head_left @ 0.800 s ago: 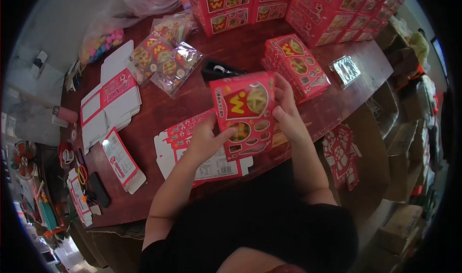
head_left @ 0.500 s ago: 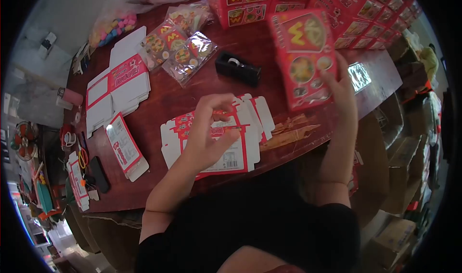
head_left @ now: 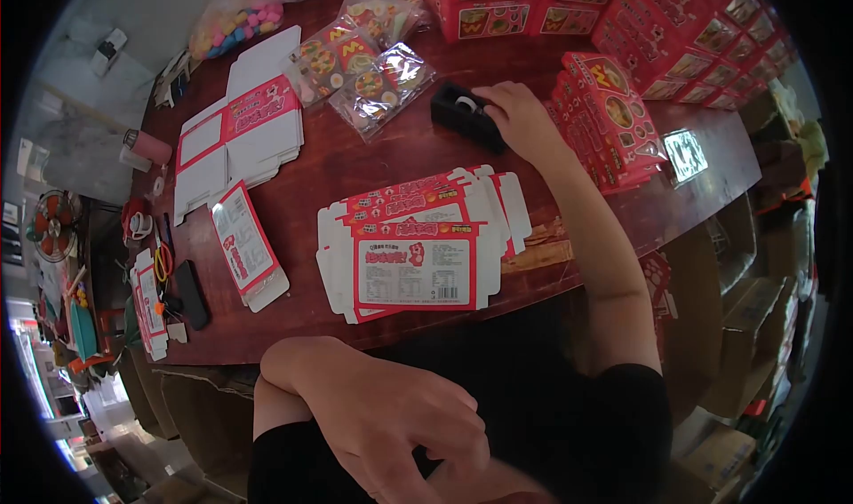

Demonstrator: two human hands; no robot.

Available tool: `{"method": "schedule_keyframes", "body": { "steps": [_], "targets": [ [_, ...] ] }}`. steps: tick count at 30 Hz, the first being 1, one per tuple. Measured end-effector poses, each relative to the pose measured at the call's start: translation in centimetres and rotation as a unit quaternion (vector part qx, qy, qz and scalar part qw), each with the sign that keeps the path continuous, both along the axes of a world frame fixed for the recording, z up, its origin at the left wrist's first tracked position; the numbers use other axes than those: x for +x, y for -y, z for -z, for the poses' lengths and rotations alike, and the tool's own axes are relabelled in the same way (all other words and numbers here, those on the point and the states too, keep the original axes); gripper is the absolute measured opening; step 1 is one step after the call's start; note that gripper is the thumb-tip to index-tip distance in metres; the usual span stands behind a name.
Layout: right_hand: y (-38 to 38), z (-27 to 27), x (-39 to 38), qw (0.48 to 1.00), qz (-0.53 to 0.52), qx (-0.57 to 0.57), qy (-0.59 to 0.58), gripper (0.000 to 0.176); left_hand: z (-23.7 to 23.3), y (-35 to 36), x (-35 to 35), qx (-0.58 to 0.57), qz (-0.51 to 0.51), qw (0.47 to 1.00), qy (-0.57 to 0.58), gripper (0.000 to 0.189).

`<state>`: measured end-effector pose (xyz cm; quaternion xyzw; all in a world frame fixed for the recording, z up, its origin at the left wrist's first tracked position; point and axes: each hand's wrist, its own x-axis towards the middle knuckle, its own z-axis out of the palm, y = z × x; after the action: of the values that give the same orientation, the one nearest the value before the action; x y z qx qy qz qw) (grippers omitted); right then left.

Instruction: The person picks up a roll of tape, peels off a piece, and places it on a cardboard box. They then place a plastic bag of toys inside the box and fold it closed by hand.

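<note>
My left hand (head_left: 400, 415) is low in the picture, close to my body, with its fingers curled; whatever they may hold is hidden. At the right end of the black tape dispenser (head_left: 466, 118), my right hand (head_left: 515, 118) has its fingers bent over the edge, gripping it. Flat red-and-white cartons (head_left: 413, 269) lie overlapped in front of me, printed text side up. Right of my right forearm, a red printed box (head_left: 622, 118) rests against similar boxes. Clear packets with food pictures (head_left: 382, 91) lie left of the dispenser.
Unfolded cartons (head_left: 240, 131) are spread at the left, with a narrow carton (head_left: 249, 251) nearer me. Stacked red boxes (head_left: 702, 33) stand at the back right. A shiny packet (head_left: 684, 156) lies near the right edge. Yellow-handled scissors (head_left: 163, 261) lie far left.
My right hand has let go of the red box, which now sits at the right, and has moved to the tape dispenser. My left hand has left the cartons and come toward my body.
</note>
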<state>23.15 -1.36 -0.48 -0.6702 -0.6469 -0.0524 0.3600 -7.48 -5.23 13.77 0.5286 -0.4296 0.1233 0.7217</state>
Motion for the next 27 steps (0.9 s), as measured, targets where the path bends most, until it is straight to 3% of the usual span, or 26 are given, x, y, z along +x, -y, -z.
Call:
{"method": "schedule_keyframes", "body": {
  "steps": [6,9,11,12,13,15,17,19,20,23,27],
  "targets": [
    [-4.9,3.5,0.8,0.995,0.043,-0.086,-0.026,0.023,0.4,-1.2,-0.7,0.033,-0.051,0.998,-0.009,0.037],
    [-5.1,4.1,0.7,0.994,0.053,-0.072,-0.055,0.019,3.2,-3.8,-0.5,0.035,-0.132,0.986,-0.093,0.032],
    [-5.1,4.8,0.5,0.996,0.051,-0.03,-0.068,0.017,5.2,-6.2,1.0,0.056,-0.294,0.941,-0.155,0.026],
    [-5.0,5.3,0.4,0.996,0.045,-0.006,-0.07,0.017,7.2,-6.5,2.1,-0.036,-0.331,0.909,-0.249,0.021],
    [-5.0,5.5,0.3,0.996,0.039,0.017,-0.072,0.017,9.1,-7.5,3.7,-0.025,-0.43,0.853,-0.295,0.021],
    [-5.0,5.7,0.1,0.997,0.036,0.04,-0.056,0.015,13.5,-10.4,7.6,0.041,-0.584,0.742,-0.327,0.024],
    [-4.8,5.1,-0.3,0.998,0.052,0.039,0.005,0.014,17.8,-13.7,10.7,0.193,-0.665,0.677,-0.248,0.032],
    [-4.3,3.7,-0.9,0.99,0.088,0.016,0.111,0.013,20.2,-15.5,14.1,0.223,-0.715,0.63,-0.207,0.039],
    [-4.6,3.8,-0.7,0.993,0.081,0.015,0.085,0.012,21.1,-16.3,15.5,0.238,-0.737,0.605,-0.185,0.043],
    [-5.4,4.9,0.0,0.997,0.067,0.019,0.011,0.012,23.3,-18.1,18.5,0.221,-0.72,0.613,-0.238,0.05],
    [-6.5,5.5,0.0,0.996,0.066,0.049,-0.029,0.012,21.8,-18.0,18.4,0.261,-0.711,0.598,-0.26,0.053]
  ]
}}
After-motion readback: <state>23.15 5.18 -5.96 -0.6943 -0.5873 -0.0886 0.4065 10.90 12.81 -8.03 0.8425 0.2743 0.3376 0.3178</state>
